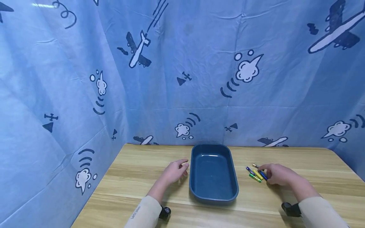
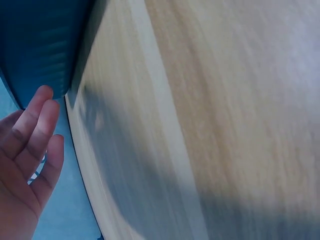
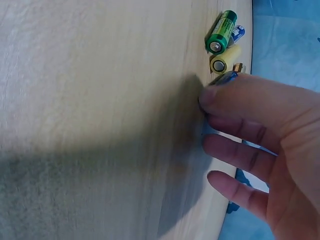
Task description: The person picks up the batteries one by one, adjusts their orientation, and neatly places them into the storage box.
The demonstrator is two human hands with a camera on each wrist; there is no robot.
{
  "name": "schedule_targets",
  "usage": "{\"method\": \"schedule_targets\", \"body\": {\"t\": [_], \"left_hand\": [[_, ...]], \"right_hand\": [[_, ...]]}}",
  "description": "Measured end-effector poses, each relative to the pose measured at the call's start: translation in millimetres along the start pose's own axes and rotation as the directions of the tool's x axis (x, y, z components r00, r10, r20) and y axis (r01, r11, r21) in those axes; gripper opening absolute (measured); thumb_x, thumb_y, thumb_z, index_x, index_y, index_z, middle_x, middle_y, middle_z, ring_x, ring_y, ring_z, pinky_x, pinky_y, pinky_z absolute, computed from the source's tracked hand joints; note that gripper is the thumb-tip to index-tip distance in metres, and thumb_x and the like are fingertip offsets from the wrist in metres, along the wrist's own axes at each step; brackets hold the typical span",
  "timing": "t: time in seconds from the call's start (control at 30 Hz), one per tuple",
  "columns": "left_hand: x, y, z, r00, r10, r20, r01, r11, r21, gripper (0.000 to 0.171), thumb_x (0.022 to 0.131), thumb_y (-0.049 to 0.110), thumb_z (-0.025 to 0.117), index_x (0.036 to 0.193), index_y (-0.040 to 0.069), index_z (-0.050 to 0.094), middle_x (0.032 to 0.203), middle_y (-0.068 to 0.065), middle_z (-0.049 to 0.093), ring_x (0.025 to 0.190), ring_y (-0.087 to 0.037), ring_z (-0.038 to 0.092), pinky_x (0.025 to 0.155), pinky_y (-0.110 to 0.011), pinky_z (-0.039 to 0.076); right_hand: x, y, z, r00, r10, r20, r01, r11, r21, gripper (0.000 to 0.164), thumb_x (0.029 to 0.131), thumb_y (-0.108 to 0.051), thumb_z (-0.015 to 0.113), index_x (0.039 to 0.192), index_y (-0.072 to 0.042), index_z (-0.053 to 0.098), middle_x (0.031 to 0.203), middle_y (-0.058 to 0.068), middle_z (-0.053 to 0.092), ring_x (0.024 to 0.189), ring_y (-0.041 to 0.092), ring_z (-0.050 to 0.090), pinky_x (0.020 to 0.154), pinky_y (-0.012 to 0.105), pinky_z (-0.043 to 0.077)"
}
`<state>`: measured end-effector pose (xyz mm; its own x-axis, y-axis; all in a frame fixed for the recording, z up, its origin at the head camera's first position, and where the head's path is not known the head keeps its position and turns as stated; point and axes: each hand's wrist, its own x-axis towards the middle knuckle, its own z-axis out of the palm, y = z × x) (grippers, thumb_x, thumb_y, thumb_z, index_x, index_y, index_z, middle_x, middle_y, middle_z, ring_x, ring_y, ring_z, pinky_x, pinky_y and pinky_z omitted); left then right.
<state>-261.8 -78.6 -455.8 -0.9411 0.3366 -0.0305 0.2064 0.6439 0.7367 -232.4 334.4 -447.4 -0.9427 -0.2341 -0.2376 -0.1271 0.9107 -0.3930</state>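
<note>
1. Blue curtain (image 1: pixel 171 91) printed with planes and clouds hangs beyond both hands, meeting the table (image 1: pixel 128 177) along its far edge.
2. Left of both hands, the table's side edge slants outward toward the person, a broad stretch of wood lying between it and the left hand.
3. Left hand (image 1: pixel 174 171): holding nothing, fingers loosely bent and apart, just beside the bin's near-left wall; whether they touch it I cannot tell.
4. Bin (image 1: pixel 212 175): right of the left hand, open side up, its far rim close to the table's back edge. A moderate band of wood parts its right wall from the batteries.
5. Left of the right hand's fingertips, close together: left blue battery (image 1: pixel 250 171), green battery (image 1: pixel 255 178), yellow battery (image 1: pixel 258 174); gold battery (image 1: pixel 255 165) lies just beyond them.
6. Right hand (image 1: pixel 280 174): narrow grip, thumb and forefinger on either side of the right blue battery (image 1: pixel 263 175), other fingers apart. Wood runs on from its right to the table's rounded far corner.
</note>
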Motion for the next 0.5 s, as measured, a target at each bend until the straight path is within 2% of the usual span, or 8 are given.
{"method": "schedule_targets", "body": {"t": [0.17,0.33,0.5], "left_hand": [[-0.1,2.5,0.8,1.0,-0.017,0.012,0.017,1.0,-0.005,0.043,0.097,0.034,0.045,0.131,0.009,0.051,0.072,0.001,0.064,0.064,-0.016,0.06,0.059,-0.029,0.046],[0.2,4.8,1.1,1.0,0.004,0.018,-0.003,1.0,-0.029,0.043,0.097,0.032,0.047,0.131,0.006,0.051,0.07,0.0,0.064,0.063,-0.018,0.06,0.056,-0.028,0.047],[1.0,5.7,3.9,0.999,-0.003,0.043,0.007,0.995,-0.097,0.048,0.095,0.033,0.051,0.133,0.005,0.048,0.068,-0.001,0.063,0.062,-0.022,0.061,0.053,-0.032,0.049]], "right_hand": [[-1.9,4.9,1.3,0.999,-0.033,-0.035,0.033,0.999,0.005,0.044,0.068,-0.005,0.073,0.11,-0.005,0.059,0.076,0.003,0.052,0.065,0.017,0.046,0.055,0.031,0.04],[-3.1,8.2,0.6,0.995,-0.041,-0.092,0.044,0.999,0.025,0.049,0.068,-0.009,0.073,0.114,-0.004,0.055,0.078,0.002,0.051,0.066,0.017,0.046,0.055,0.031,0.04],[-2.2,5.6,-3.7,0.981,-0.095,-0.168,0.111,0.99,0.087,0.05,0.07,-0.006,0.071,0.116,-0.002,0.053,0.081,0.002,0.054,0.068,0.015,0.05,0.056,0.03,0.043]]}}
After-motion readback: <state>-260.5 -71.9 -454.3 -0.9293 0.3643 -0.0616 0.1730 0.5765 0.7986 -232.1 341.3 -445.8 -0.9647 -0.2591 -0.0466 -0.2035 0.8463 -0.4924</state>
